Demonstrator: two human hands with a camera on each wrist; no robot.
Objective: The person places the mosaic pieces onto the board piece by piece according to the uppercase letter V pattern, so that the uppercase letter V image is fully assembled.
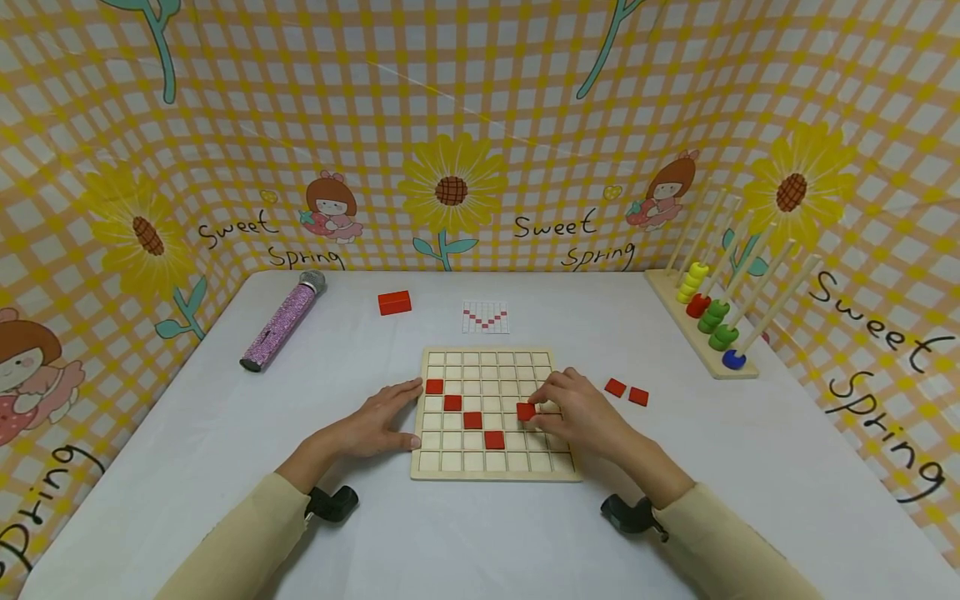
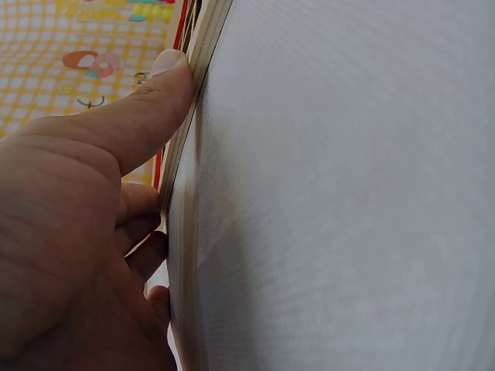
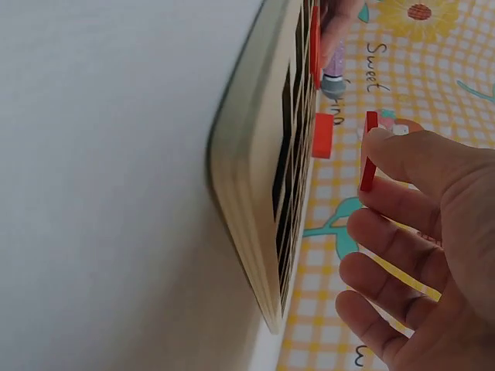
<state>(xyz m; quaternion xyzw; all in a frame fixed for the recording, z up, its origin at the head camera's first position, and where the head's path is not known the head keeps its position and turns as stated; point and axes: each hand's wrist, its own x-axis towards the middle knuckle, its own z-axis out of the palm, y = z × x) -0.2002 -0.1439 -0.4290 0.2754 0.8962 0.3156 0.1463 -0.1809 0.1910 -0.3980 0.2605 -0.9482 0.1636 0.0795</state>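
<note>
A wooden grid board point(image 1: 444, 461) lies on the table in front of me. Several red square tiles point(image 1: 472, 421) sit in its cells, stepping diagonally down from the upper left. My left hand point(image 1: 373, 423) rests at the board's left edge, thumb and fingertips against the rim with fingers fairly straight. Between thumb and index finger, my right hand point(image 1: 581, 414) pinches another red tile point(image 3: 370, 151) over the right part of the grid. In the right wrist view this tile is held above the board's surface, the other fingers loosely bent. Two loose red tiles point(image 1: 627, 392) lie right of the board.
Behind the board is a small card point(image 1: 486, 317) with a red V pattern on a grid. A red block point(image 1: 394, 302) and a glittery pink microphone point(image 1: 281, 327) lie at back left. At back right stands a peg rack point(image 1: 720, 367) with coloured beads.
</note>
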